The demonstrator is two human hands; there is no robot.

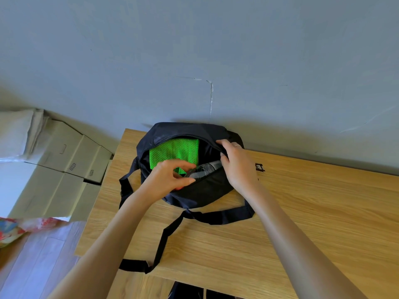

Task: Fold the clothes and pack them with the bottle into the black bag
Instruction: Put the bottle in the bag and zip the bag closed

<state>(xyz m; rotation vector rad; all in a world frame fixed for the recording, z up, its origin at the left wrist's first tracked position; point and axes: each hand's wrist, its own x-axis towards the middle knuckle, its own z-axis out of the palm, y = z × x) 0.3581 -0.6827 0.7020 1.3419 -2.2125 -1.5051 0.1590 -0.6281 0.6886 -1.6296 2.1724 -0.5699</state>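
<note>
Inside black bag (194, 190): L hand (166, 180) grips bottle (205, 170), R hand (236, 165) pinches rim.

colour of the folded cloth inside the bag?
Bright green mesh with small dark dots, folded cloth; head view.

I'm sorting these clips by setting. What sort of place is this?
Probably a room in a home, perhaps a spare or storage room: a wooden table stands against a plain grey wall, stacked cardboard boxes sit beside it, and the floor is wood plank.
</note>
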